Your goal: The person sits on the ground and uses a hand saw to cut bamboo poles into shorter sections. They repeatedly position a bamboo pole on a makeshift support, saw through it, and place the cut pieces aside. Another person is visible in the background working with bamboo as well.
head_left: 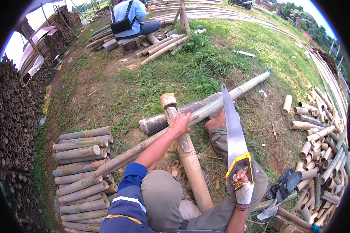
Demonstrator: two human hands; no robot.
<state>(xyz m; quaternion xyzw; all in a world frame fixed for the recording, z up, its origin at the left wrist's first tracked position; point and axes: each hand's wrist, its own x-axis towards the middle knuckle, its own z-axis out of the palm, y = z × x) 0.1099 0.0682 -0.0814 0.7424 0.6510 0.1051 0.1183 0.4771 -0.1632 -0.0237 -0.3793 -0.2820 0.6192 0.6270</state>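
Observation:
My left hand (pixel 179 124) is bare and closed over a long bamboo pole (pixel 217 103), which slants from the lower left to the upper right. In my right hand (pixel 242 189), which wears a white glove with bare fingers showing, is a handsaw (pixel 234 132) with a yellow and black handle. Its blade points away from me, its far part overlapping the pole in view; whether they touch I cannot tell. Under the pole run a notched bamboo post (pixel 194 174) and a thick dark bamboo log (pixel 155 123). My foot (pixel 217 119) is beside the pole.
Cut bamboo pieces form a stack (pixel 83 194) at my left and a loose heap (pixel 322 155) at right. Dark sandals (pixel 287 184) lie beside the heap. Far left stands a bundled bamboo wall (pixel 15 116). Another person (pixel 128 19) sits ahead among long poles (pixel 163 48).

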